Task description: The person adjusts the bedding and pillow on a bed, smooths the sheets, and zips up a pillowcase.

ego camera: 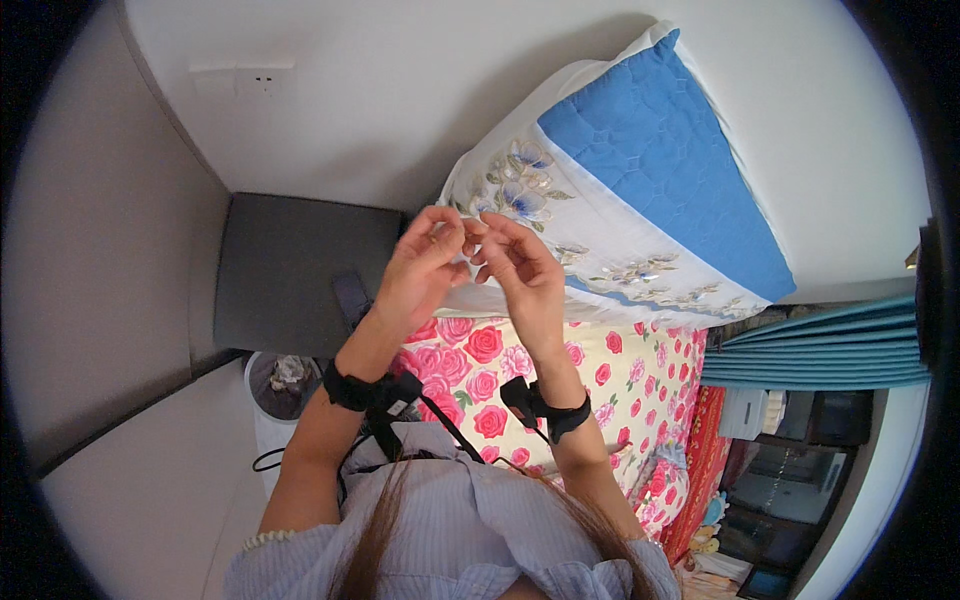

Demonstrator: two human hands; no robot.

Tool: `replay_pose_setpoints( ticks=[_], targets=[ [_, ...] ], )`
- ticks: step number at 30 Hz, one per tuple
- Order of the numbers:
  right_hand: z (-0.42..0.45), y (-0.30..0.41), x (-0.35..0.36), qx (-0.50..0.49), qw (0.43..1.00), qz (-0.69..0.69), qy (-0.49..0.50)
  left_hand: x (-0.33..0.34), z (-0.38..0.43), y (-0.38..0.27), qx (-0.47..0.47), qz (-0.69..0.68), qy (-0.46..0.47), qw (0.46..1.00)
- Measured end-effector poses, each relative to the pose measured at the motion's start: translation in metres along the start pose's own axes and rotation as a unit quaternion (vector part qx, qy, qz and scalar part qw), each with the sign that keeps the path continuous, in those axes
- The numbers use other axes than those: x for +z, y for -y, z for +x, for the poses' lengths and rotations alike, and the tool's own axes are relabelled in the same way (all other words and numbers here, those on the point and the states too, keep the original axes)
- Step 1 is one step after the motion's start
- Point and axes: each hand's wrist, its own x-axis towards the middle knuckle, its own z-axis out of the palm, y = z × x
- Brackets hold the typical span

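Observation:
My left hand [422, 266] and my right hand [527, 274] are raised in front of me, their curled fingers meeting at the tips. Motion blur and the fingers themselves hide whether something small or thin is pinched there. Each wrist wears a black strap with a small device, the left strap [360, 390] and the right strap [562, 416]. Beyond the hands, a bed headboard wears a cover [645, 142] of blue quilted fabric with a white border of embroidered flowers. Below and behind my right hand spreads a rose-patterned bed sheet [487, 382].
A dark grey bedside cabinet [285, 262] stands at the left, with a dark flat object [350, 298] on it. A lined waste bin [259, 390] holds crumpled tissue [291, 371]. A wall socket [264, 79] is upper left. Teal curtains [817, 345] hang right, near a window [787, 480].

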Motion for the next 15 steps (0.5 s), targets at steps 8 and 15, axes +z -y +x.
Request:
replay_pose_setpoints(
  ticks=[8,15],
  targets=[
    [0.005,0.011,-0.039,0.051,0.994,0.065,0.070,0.010,-0.015,-0.038,0.315,0.826,0.165,0.437],
    [0.003,0.015,-0.052,0.057,0.990,-0.054,0.116,0.001,-0.019,-0.052,0.277,0.888,0.226,0.290]
  ],
)
